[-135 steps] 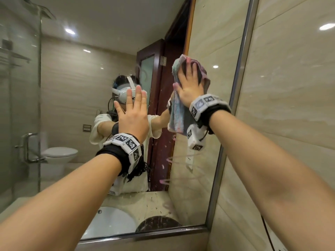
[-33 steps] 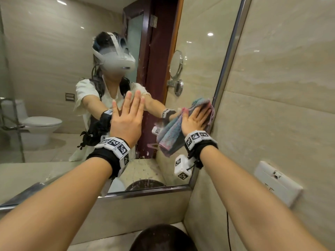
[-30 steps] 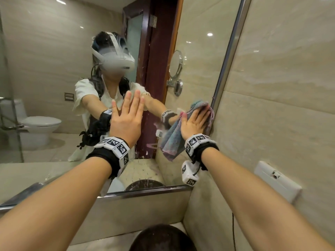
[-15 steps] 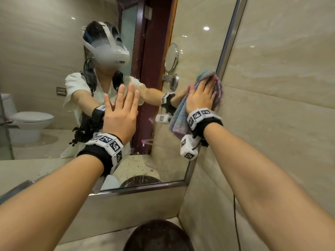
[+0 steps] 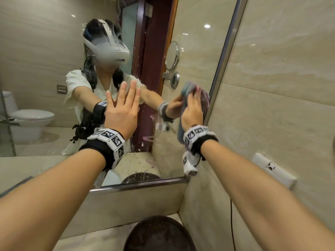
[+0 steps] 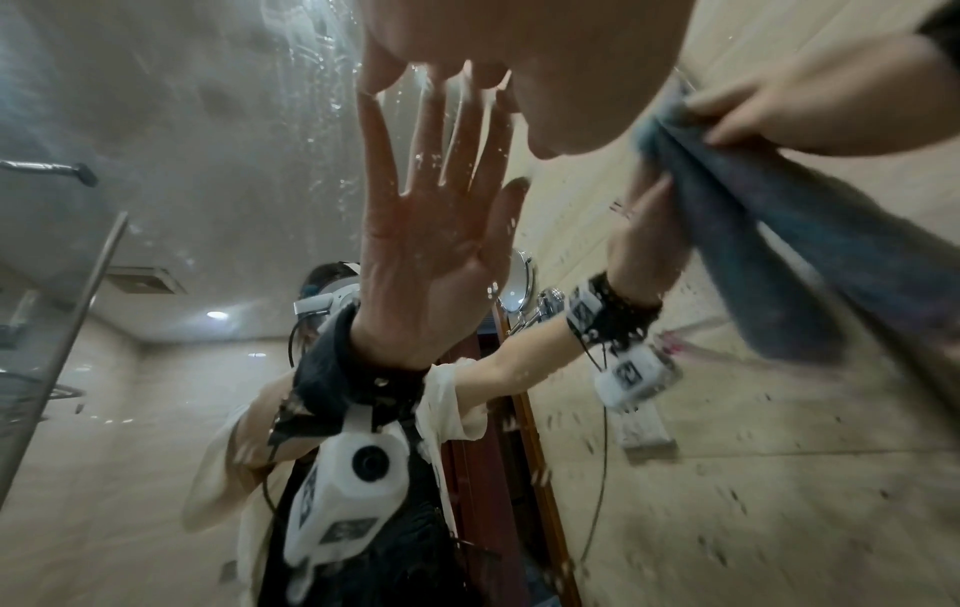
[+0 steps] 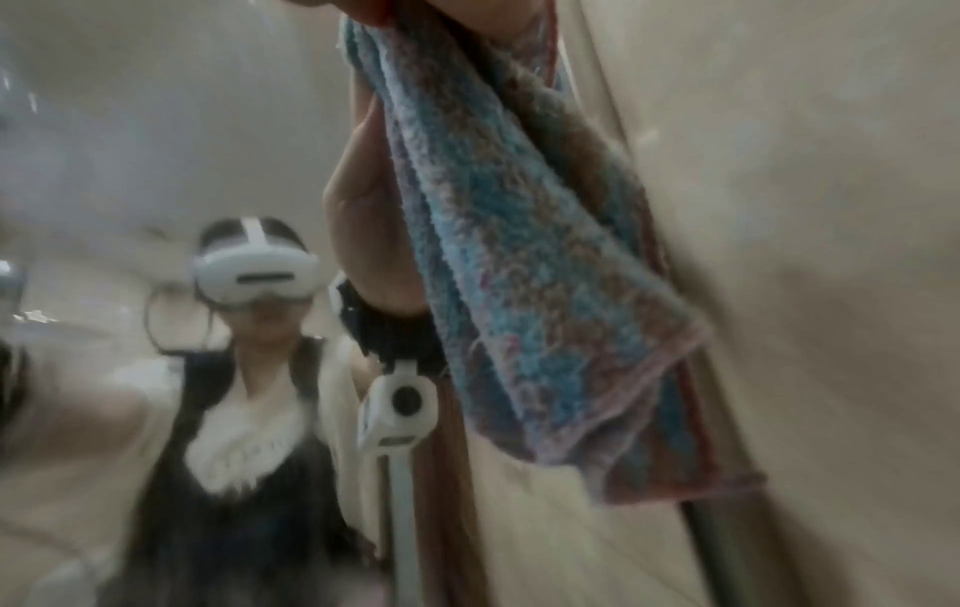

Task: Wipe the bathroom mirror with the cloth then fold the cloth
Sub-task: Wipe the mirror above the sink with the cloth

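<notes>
The bathroom mirror (image 5: 54,42) fills the wall ahead, with a metal frame (image 5: 224,57) along its right side. My left hand (image 5: 123,109) lies flat on the wet glass, fingers straight and spread; the left wrist view shows its fingertips (image 6: 415,70) meeting their reflection. My right hand (image 5: 193,109) presses a blue and pink cloth (image 5: 188,87) against the glass beside the right frame, fingers laid over it. The cloth (image 7: 519,246) hangs below the palm (image 7: 442,12). In the left wrist view the cloth (image 6: 779,254) droops from my right hand (image 6: 769,102).
A tiled wall (image 5: 281,87) meets the mirror at the right, with a white socket (image 5: 273,169) and a thin cable (image 5: 231,223) on it. A dark round basin (image 5: 157,234) sits on the counter below. Water drops and pink streaks (image 5: 148,138) mark the lower glass.
My right hand slid the cloth up along the mirror's right edge, then back down a little; 4.5 s ago it was much higher. My left hand stayed flat on the glass.
</notes>
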Available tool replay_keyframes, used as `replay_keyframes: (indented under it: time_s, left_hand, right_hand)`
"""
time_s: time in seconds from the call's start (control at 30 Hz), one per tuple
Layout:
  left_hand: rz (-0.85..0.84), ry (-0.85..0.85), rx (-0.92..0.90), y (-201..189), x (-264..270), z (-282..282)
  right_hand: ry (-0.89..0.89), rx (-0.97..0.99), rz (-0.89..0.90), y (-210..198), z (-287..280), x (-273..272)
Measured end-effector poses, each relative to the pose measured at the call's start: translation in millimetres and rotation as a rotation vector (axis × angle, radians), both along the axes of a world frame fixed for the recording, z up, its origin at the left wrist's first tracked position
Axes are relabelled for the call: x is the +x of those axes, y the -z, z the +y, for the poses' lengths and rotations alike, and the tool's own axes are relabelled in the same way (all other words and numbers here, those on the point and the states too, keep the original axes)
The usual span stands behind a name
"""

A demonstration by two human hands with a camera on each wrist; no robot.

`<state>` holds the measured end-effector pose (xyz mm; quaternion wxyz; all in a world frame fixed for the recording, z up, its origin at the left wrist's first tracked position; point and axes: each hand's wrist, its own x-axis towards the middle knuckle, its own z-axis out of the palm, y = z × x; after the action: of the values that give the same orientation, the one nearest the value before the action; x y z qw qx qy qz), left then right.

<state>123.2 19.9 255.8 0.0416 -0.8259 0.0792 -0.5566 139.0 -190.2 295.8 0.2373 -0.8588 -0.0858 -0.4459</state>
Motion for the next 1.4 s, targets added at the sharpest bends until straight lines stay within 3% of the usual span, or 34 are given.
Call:
replay_keyframes:
  time_s: [0.1, 0.2, 0.33, 0.4, 0.47, 0.53, 0.6, 0.73, 0.87, 1.07, 1.13, 1.23, 1.33, 1.4]
  left_hand:
    - [0.058, 0.011, 0.000, -3.3, -6.3, 1.5]
    - [0.117, 0.027, -0.035, -6.3, -14.9, 2.7]
    - [0.122, 0.028, -0.104, 2.4, -24.0, 15.1]
    - [0.104, 0.017, -0.058, 12.1, -29.4, 24.1]
    - [0.124, 0.012, 0.012, 22.2, -33.8, 31.6]
    - [0.155, -0.001, 0.049, 29.1, -37.0, 35.5]
    - [0.193, -0.016, 0.044, 31.4, -38.7, 36.8]
    - [0.198, -0.038, 0.034, 33.9, -38.3, 35.3]
    - [0.212, -0.030, 0.031, 40.8, -38.7, 29.5]
    - [0.249, -0.007, 0.024, 54.1, -34.4, 13.3]
    - [0.250, 0.000, 0.013, 57.0, -33.9, 7.2]
    - [0.257, 0.000, 0.018, 58.6, -36.9, 7.8]
    - [0.253, -0.007, 0.008, 60.4, -40.7, 18.7]
    - [0.246, -0.028, -0.023, 63.1, -44.0, 25.5]
  right_hand:
    - [0.039, -0.132, 0.019, -53.5, 15.4, 1.8]
    - [-0.032, -0.306, -0.005, -65.8, 38.1, 1.8]
    - [-0.081, -0.670, -0.023, 3.1, 59.3, 0.5]
    - [-0.097, -0.818, 0.057, 45.8, 57.6, -2.6]
    - [-0.145, -0.909, 0.155, 77.1, 49.1, -2.9]
    - [-0.182, -0.931, 0.146, 88.5, 40.6, -3.5]
    - [-0.108, -0.799, 0.093, 81.6, 35.8, 2.8]
    - [0.188, -0.212, 0.163, 35.6, 24.9, 20.2]
    - [0.187, -0.098, 0.117, 27.5, 8.1, 25.8]
    - [0.188, 0.238, 0.194, 73.6, 20.6, 19.9]
    - [0.194, 0.091, 0.274, 89.7, 27.1, 10.1]
    - [0.050, -0.424, 0.224, 109.4, 25.7, 2.5]
    - [-0.048, -0.791, 0.079, 86.0, 26.6, 2.8]
    - [-0.041, -0.849, 0.080, 62.0, 38.2, 3.5]
